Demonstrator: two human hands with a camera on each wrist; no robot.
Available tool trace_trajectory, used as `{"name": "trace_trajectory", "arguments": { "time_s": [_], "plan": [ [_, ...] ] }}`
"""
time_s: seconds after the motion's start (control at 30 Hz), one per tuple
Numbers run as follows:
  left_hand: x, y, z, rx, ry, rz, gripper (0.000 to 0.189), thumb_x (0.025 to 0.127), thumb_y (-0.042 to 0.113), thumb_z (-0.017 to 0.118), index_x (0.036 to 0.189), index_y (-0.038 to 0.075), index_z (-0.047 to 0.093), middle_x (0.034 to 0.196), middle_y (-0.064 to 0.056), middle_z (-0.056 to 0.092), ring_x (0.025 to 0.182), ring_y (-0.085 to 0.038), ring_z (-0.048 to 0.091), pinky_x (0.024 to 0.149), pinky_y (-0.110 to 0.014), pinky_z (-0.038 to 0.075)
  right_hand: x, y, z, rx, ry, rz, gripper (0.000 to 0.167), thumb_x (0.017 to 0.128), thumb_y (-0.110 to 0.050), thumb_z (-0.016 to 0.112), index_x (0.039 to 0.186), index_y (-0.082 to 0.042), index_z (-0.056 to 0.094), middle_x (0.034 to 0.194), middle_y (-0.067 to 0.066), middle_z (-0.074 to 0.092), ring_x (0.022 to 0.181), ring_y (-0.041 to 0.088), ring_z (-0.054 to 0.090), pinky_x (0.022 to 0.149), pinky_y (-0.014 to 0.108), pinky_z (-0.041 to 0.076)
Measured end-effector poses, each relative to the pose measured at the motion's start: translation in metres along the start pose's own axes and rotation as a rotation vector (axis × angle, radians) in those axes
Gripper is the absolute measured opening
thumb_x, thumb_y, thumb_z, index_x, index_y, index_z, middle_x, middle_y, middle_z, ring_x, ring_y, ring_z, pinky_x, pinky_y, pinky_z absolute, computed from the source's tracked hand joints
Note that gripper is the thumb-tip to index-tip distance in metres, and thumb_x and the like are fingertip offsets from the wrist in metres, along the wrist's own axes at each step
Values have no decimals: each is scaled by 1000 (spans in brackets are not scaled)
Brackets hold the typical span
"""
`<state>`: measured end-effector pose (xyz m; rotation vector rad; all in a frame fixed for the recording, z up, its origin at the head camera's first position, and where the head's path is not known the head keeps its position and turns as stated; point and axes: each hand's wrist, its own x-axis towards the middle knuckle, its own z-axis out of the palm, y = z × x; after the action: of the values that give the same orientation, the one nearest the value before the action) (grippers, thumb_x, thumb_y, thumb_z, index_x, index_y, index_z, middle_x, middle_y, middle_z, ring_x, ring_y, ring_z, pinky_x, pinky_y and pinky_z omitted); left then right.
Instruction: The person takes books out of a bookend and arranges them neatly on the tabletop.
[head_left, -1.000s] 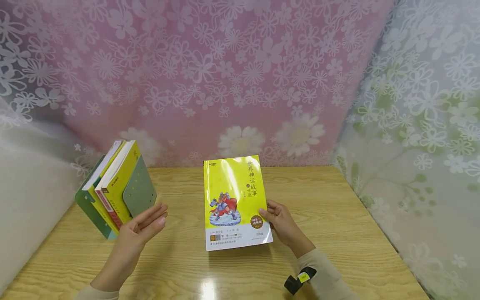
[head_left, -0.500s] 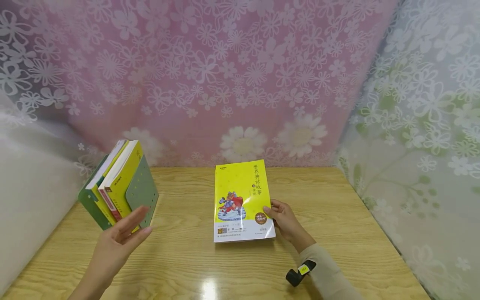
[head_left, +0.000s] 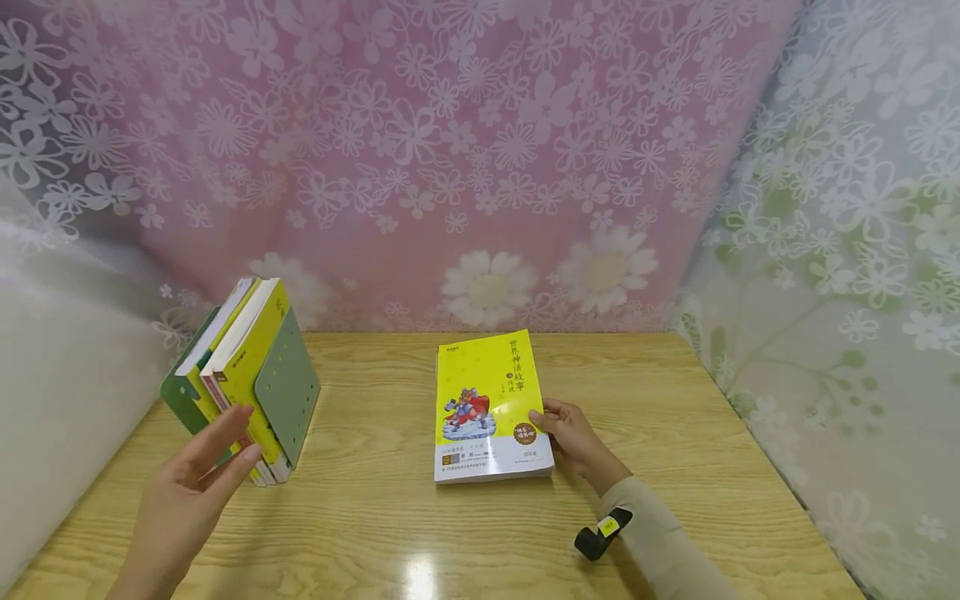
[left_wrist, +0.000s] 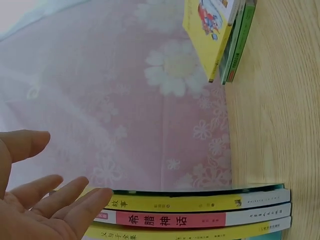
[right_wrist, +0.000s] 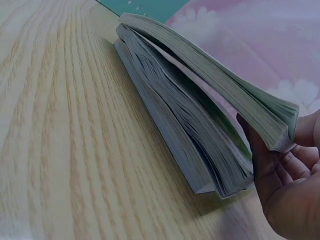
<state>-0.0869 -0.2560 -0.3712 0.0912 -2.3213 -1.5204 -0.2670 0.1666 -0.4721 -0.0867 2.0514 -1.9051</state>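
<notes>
Head view: a person's right hand (head_left: 572, 435) pinches the right edge of a glossy yellow-and-white paperback (head_left: 495, 450), thumb on the cover; the right wrist view shows more thick books (right_wrist: 180, 117) beneath it, on a pale wood-grain table (head_left: 375, 467). Well to the paperback's left, the left hand (head_left: 180, 487) hangs with thumb and fingers apart before upright yellow-covered books (head_left: 243, 367) in a green perforated bookend (head_left: 288, 387); contact cannot be told.

A pink floral cloth (head_left: 480, 150) hangs behind a wood-grained table (head_left: 375, 433).
</notes>
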Motion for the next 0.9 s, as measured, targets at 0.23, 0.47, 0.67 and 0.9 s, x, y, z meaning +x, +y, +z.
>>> {"name": "trace_trajectory", "arguments": {
  "time_s": [0.23,0.47,0.67,0.9],
  "plan": [
    [-2,2,-6,-166,98,-1,56,90,3,65,142,8,46,131,16,58,113,12,52,81,-3,45,0,-1,-1,-23,13,19,42,97,-16,55,132,7,50,98,8,72,82,14,66,69,25,55],
    [-3,-2,-11,-262,149,-47,60,89,3,67,144,11,44,133,14,57,114,11,52,81,-3,45,5,-3,-1,-89,22,52,40,97,-18,56,129,7,54,98,11,71,81,15,66,69,26,56],
    [-3,0,-14,-311,214,-76,59,88,1,68,142,11,47,135,10,56,117,6,53,82,-4,46,11,-4,0,-202,41,101,40,97,-22,56,128,4,57,99,10,70,83,17,65,72,28,56],
    [1,0,-15,-271,322,-110,59,86,-2,69,140,11,50,141,5,51,132,-4,43,92,-4,40,14,-5,1,-271,49,140,39,96,-24,58,125,3,59,100,9,69,86,18,63,78,27,55]
  ]
}}
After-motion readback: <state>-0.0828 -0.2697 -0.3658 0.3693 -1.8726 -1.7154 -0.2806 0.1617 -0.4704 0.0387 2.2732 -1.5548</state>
